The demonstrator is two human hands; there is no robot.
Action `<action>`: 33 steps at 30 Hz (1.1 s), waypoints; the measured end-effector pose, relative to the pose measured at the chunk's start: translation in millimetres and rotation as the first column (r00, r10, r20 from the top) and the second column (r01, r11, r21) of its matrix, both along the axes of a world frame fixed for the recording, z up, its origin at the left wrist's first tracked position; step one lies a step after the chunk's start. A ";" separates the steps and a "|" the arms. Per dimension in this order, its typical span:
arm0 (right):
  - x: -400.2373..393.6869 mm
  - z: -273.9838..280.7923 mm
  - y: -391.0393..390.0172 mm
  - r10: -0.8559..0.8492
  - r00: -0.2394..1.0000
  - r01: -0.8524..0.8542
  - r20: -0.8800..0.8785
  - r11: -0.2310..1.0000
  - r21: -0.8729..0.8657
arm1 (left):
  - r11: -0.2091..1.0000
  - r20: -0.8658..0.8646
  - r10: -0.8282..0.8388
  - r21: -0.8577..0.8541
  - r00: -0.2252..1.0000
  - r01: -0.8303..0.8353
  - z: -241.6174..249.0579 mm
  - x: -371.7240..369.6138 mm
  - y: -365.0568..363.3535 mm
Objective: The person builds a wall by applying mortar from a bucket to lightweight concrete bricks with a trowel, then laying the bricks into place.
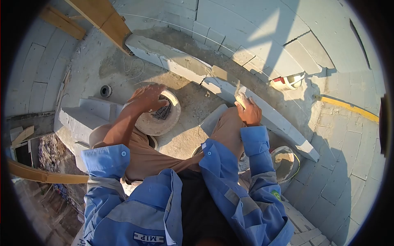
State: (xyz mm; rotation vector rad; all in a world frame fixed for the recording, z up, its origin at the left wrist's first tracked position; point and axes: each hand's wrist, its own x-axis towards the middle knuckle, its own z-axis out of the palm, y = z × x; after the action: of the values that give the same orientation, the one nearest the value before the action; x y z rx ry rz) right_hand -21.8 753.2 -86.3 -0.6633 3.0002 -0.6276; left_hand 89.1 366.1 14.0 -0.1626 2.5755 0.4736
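My left hand (147, 98) is over a round, pale, dusty bucket (155, 128) with a sunlit inner wall. Its fingers are parted at the rim, beside a heap of grey nails (162, 112) inside; the fingertips are partly hidden. Near my raised knee, my right hand (249, 111) is closed around a small tool with a pale handle (239, 97); its narrow end points up, and I cannot make out its kind. Just beyond that hand runs a long, low row of white blocks (184, 69).
White blocks (88, 115) stand at left, near a dark-centred ring (106, 91). A white bucket (288, 82) lies by the block wall. Another bucket (283, 164) is at my right side. A yellow level (349, 105) lies at far right. Wooden beams (102, 20) cross the upper left.
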 end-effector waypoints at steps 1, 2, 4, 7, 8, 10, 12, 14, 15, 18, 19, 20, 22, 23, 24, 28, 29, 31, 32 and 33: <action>-3.8 -3.3 -8.2 0.012 0.997 -0.004 -0.082 0.995 0.103 | 1.000 0.001 -0.016 -0.015 1.000 0.016 1.5 0.2 0.2; -4.9 -6.1 -14.3 0.033 0.993 -0.022 -0.115 0.995 0.098 | 1.000 -0.003 0.002 -0.017 1.000 -0.002 4.3 0.0 0.6; -7.6 -11.1 -31.4 0.068 0.991 -0.056 -0.119 0.993 0.102 | 0.999 -0.026 -0.029 -0.020 0.999 0.029 8.5 1.4 2.2; -4.5 -20.0 -45.6 0.079 0.988 -0.061 -0.133 0.990 0.130 | 1.000 0.012 -0.003 0.012 1.000 0.003 10.6 -1.1 2.4; -8.6 -27.2 -53.3 0.077 0.985 -0.061 -0.157 0.993 0.106 | 1.000 0.008 0.001 0.010 1.000 -0.001 10.6 -3.5 1.7; -5.8 -20.1 -73.7 0.074 0.983 -0.061 -0.166 0.995 0.081 | 1.000 -0.006 -0.030 -0.010 1.000 0.030 10.6 -2.3 3.3; -4.5 7.2 -99.6 -0.025 0.995 0.020 0.099 0.998 0.052 | 0.999 0.008 -0.031 -0.010 0.999 0.031 13.1 -1.9 5.1; -0.9 13.0 -125.5 -0.057 0.988 0.065 0.142 0.997 -0.051 | 0.999 0.021 -0.043 -0.006 0.999 0.043 14.8 -4.0 4.9; 2.9 11.2 -135.4 -0.083 0.978 0.112 0.190 0.983 -0.147 | 1.000 0.005 -0.025 0.013 1.000 0.025 14.7 -3.7 3.5; 0.7 -23.4 -166.4 -0.063 0.988 0.090 0.138 0.976 -0.197 | 0.998 -0.036 -0.058 0.029 0.998 0.059 8.4 -5.5 1.9; -1.1 -37.0 -179.2 -0.087 0.925 0.188 0.370 0.951 -0.244 | 0.998 -0.069 -0.066 0.019 0.995 0.067 6.4 -7.2 0.9; -1.9 -45.0 -178.7 -0.089 0.874 0.242 0.478 0.932 -0.268 | 0.995 -0.072 -0.094 0.015 0.993 0.095 3.8 -8.8 0.6; 0.5 -47.4 -175.2 -0.073 0.783 0.302 0.618 0.913 -0.275 | 0.996 -0.095 -0.093 -0.005 0.991 0.093 1.9 -8.4 1.2; 4.2 -47.3 -162.1 -0.046 0.773 0.304 0.633 0.903 -0.305 | 0.994 -0.093 -0.105 -0.009 0.990 0.105 1.5 -8.4 1.2; 8.9 -36.2 -150.8 -0.020 0.762 0.307 0.648 0.891 -0.334 | 0.996 -0.053 -0.094 -0.009 0.994 0.093 3.9 -9.0 3.1; 36.8 19.0 -97.0 -0.181 0.661 0.521 0.728 0.810 -0.271 | 0.997 0.003 -0.080 0.012 0.997 0.080 7.7 -9.9 7.6; 39.1 25.4 -80.5 -0.194 0.654 0.531 0.731 0.806 -0.261 | 0.997 0.002 -0.080 0.012 0.997 0.080 9.7 -10.8 8.9; 44.6 -19.0 -36.9 -0.209 0.728 0.508 0.654 0.804 -0.308 | 0.993 0.023 -0.115 0.007 0.993 0.115 13.5 -13.4 12.5; 49.8 -32.7 -28.8 -0.216 0.760 0.495 0.613 0.803 -0.332 | 0.993 0.022 -0.117 0.006 0.993 0.117 14.2 -13.7 14.4; 55.0 -46.3 -20.7 -0.223 0.791 0.481 0.569 0.802 -0.354 | 0.993 0.028 -0.119 0.002 0.992 0.119 14.9 -14.2 16.2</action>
State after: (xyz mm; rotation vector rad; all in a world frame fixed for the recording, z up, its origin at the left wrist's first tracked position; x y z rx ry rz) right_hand 33.2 732.5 -132.5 0.1215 2.4690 -1.3599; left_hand 74.9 382.3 28.9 -0.0149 2.5400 0.4248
